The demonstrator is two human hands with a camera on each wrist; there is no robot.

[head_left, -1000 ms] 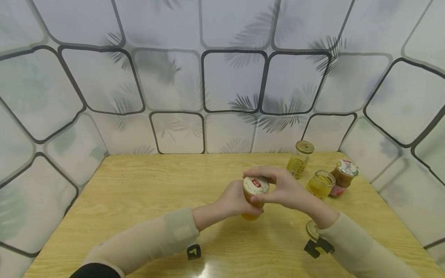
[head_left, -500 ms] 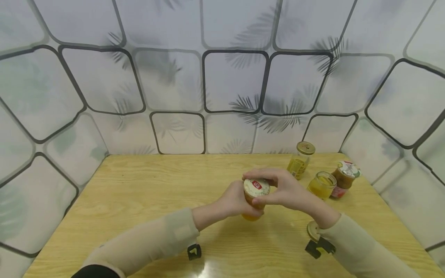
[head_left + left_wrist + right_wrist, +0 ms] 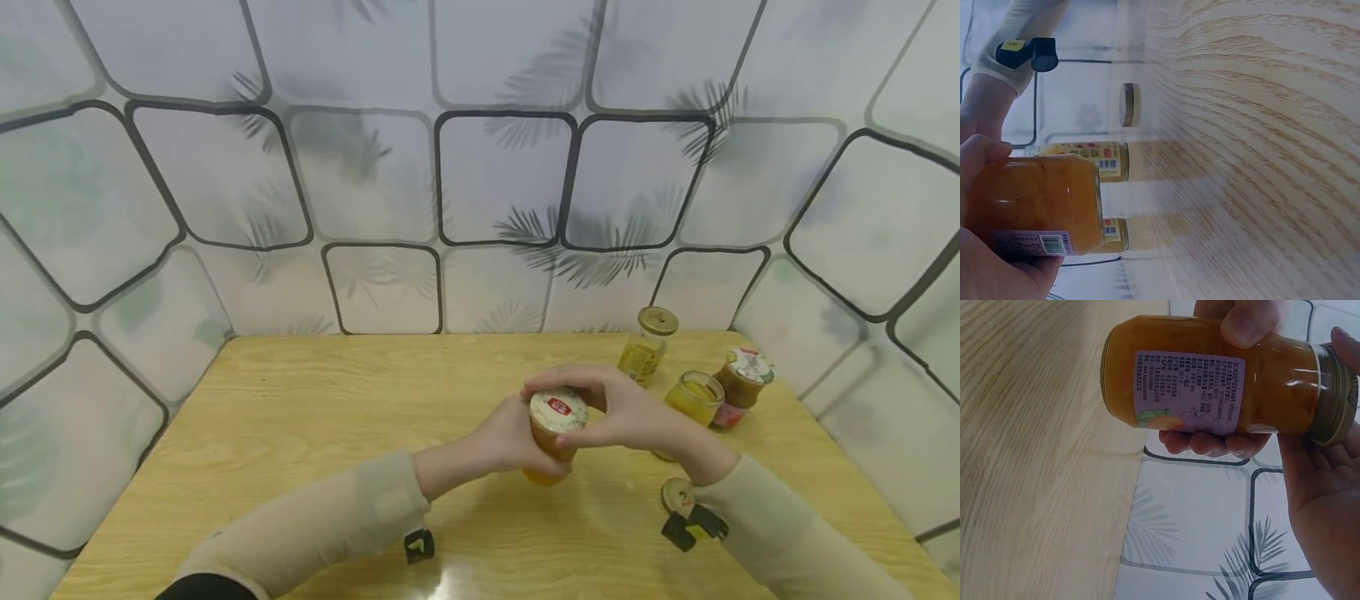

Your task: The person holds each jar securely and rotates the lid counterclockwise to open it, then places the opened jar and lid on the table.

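A glass jar (image 3: 1188,394) of orange canned fruit, with a purple label, is held tilted above the table. My left hand (image 3: 513,437) grips the jar's body; in the right wrist view its thumb lies on one side and several fingers show below. Around the cream lid (image 3: 558,410) with a red mark curl the thumb and fingers of my right hand (image 3: 618,408). The lid is on the jar, seen edge-on in the right wrist view. In the left wrist view the jar's base (image 3: 1094,203) faces the table.
On the right of the wooden table (image 3: 337,392) stand a lidded jar (image 3: 648,346) of yellow contents, an open yellow jar (image 3: 694,398) and a lidded brown jar (image 3: 742,385). A loose lid (image 3: 677,496) lies beside my right wrist. Patterned cloth walls (image 3: 495,283) border the table.
Both hands and the jar have shifted slightly to the right and toward me. My grip on the jar and its lid looks the same.
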